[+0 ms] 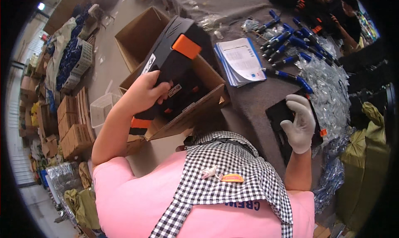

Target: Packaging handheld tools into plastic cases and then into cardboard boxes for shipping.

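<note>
My bare left hand [149, 90] is closed on the edge of a black plastic tool case [183, 34] with orange latches. The case is tilted and sits partly inside an open cardboard box [195, 109], whose flaps stand up. Below my hand, another orange latch shows against the box's near corner. My right hand [300, 123], in a white glove, is raised with thumb and fingers apart and nothing between them. Under or just beside it lies a second black case [280, 115] with small orange parts on the table. Whether the glove touches that case I cannot tell.
Papers in a blue-edged stack [241, 61] lie on the grey table. Several blue and black power tools [286, 42] and a heap of clear plastic bags [328, 88] spread at the right. A co-worker [347, 22] is at the far right. Stacked cartons [75, 130] stand at the left.
</note>
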Demonstrator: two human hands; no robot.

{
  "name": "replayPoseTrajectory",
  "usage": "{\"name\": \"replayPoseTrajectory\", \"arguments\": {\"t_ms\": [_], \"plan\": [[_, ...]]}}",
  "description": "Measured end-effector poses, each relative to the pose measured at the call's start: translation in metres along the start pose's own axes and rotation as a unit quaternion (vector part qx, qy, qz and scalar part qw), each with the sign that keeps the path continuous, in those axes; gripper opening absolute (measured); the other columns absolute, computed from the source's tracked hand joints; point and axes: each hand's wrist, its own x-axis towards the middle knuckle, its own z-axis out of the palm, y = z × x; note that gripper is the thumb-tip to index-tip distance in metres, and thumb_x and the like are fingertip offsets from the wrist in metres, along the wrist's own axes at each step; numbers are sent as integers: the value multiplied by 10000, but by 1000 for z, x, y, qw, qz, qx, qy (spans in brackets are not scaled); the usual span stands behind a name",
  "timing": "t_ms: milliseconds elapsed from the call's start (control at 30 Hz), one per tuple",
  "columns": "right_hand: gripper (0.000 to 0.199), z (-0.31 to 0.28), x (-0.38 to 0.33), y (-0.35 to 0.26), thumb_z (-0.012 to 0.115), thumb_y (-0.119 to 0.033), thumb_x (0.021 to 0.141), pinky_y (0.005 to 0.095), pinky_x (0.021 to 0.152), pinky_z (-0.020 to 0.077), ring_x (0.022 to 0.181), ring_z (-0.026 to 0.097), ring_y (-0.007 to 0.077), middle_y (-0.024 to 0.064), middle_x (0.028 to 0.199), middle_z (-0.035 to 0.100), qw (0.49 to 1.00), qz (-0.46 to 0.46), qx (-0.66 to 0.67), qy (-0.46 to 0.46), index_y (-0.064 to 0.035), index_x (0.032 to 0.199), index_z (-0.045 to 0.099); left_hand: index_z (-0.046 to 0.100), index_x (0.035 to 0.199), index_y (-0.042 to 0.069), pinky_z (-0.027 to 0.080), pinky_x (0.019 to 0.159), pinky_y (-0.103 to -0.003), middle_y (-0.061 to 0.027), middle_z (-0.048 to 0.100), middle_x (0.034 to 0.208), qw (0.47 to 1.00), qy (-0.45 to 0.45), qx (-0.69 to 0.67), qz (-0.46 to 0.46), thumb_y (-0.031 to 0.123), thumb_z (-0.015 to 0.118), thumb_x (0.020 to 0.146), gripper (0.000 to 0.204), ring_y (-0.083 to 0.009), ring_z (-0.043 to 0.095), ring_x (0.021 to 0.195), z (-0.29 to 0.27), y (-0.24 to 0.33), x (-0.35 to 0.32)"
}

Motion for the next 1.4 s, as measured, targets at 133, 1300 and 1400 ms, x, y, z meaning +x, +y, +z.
{"name": "replayPoseTrajectory", "arguments": {"t_ms": [133,1300,1400], "plan": [[342,29,14,35,739,-47,745,327,911,459,1032,594,239,124,1101,621,993,106,4,-52,7,1065,628,585,872,0,475,578,-301,-59,602,664,984,-74,22,-160,180,565,909,185,-139,577,595,-12,-127,57],[216,-37,-260,84,653,-142,712,424,891,470,997,593,337,136,988,670,851,435,-283,78,-57,908,682,405,1358,50,472,974,-447,-189,513,1294,839,-178,422,294,360,770,756,769,-348,494,1228,473,3,413],[217,-46,-266,62,692,-134,697,417,873,484,965,599,327,117,977,668,857,404,-299,117,-66,902,673,482,1277,50,509,935,-409,-165,555,1242,814,-138,541,163,248,578,904,433,-324,574,1147,500,-24,475]]}}
